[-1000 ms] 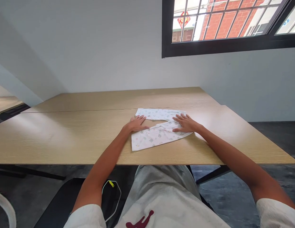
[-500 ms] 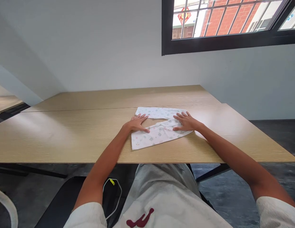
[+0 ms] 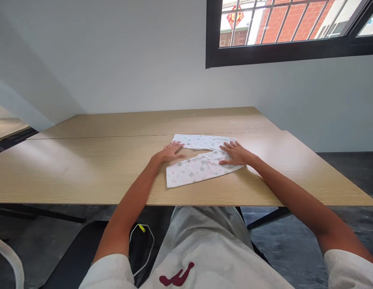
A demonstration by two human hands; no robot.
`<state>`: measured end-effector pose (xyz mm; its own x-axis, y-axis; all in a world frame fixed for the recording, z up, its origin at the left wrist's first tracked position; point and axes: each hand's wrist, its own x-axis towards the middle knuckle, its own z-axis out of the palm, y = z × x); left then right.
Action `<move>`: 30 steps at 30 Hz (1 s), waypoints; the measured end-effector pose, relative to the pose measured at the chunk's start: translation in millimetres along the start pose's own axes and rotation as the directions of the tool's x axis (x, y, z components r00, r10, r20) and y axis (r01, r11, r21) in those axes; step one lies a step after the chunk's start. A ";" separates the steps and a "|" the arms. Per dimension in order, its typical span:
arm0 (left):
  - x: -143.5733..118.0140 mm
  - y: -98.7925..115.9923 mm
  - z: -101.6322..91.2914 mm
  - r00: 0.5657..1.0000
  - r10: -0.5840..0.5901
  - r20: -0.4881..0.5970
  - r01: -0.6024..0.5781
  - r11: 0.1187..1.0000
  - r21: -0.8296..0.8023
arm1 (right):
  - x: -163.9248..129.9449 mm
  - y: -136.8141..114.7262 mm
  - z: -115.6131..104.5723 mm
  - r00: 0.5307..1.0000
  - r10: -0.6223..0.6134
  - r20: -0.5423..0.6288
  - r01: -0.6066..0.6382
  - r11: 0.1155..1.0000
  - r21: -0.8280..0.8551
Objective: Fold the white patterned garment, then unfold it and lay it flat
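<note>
Head view: one camera only, looking down at both hands.
Cloth [image 3: 201, 164]: white with small prints, lying on the counter [image 3: 84, 168] near its front edge; it forms a V, one part toward the wall, the other folded back toward the person.
Left hand [image 3: 170, 153]: fingers spread and flat, at the left end of the far part, gripping nothing; it seems to press so the cloth does not slide.
Right hand [image 3: 237, 154]: also flat and spread, on the right end where the two parts meet, probably keeping the fold in place.
Window [image 3: 291, 28]: above right, brick wall outside.
</note>
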<state>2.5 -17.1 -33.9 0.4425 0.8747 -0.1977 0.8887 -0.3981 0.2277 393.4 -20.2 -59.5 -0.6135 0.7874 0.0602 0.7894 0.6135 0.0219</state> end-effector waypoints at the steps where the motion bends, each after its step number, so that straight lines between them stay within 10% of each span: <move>1: 0.2 1.2 0.3 1.000 0.010 0.002 -0.010 1.000 0.004 | -0.1 0.1 0.0 1.000 0.001 0.005 -0.001 1.000 -0.001; 18: -3.0 -22.1 -5.3 1.000 -0.016 0.019 0.016 1.000 0.020 | -5.3 38.7 -4.4 0.997 -0.018 -0.071 0.024 0.997 0.076; 24: 3.8 -1.1 4.7 0.986 0.022 -0.167 -0.021 1.000 0.008 | -0.8 28.6 -3.4 0.946 -0.103 -0.307 0.142 0.984 0.105; 30: 8.4 34.3 14.0 0.963 0.236 -0.128 -0.235 0.972 0.025 | 4.6 6.8 -5.6 0.920 -0.218 -0.325 0.287 0.941 0.180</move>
<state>38.3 -27.3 -41.2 0.6206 0.7840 -0.0143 0.7625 -0.5992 0.2441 396.1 -12.7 -53.5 -0.7304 0.5709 0.3749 0.5635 0.8139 -0.1417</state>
